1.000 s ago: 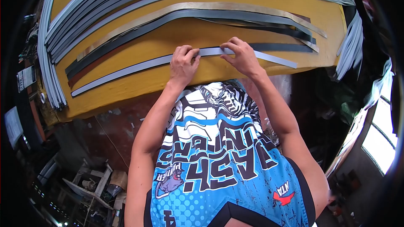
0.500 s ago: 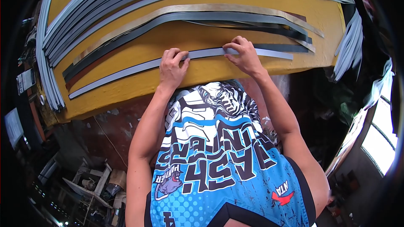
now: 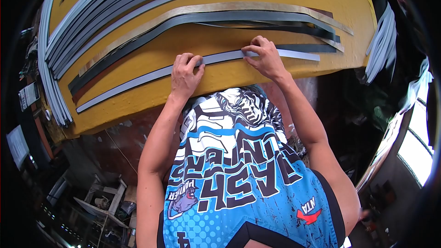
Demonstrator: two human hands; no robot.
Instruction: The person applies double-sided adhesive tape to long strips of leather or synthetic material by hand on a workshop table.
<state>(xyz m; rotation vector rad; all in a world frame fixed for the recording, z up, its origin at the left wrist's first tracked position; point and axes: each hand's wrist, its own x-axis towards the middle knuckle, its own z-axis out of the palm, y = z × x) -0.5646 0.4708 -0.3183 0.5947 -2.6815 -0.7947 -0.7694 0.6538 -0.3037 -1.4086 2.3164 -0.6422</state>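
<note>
A long pale grey strip with a dark edge point(image 3: 138, 83) runs along the near side of the yellow table. My left hand point(image 3: 185, 74) is closed on it left of its middle, thumb and fingers pinched together. Farther right, my right hand point(image 3: 265, 59) pinches the same strip between thumb and curled fingers. The strip's right end point(image 3: 301, 55) extends past that hand, over or beside a dark strip point(image 3: 305, 48). Just beyond my hands lie a dark grey strip point(image 3: 220, 17) and a tan strip point(image 3: 225, 7), both bowed.
Many grey strips point(image 3: 138, 7) lie fanned across the back left of the yellow table point(image 3: 216, 73). A bundle of strips point(image 3: 48, 82) hangs off its left edge, another bundle point(image 3: 381, 41) off the right. A wooden frame point(image 3: 103, 202) stands on the floor at lower left.
My hands keep their pinch on the pale strip and have shifted only slightly. The left hand sits a little farther left. The view has tilted a little.
</note>
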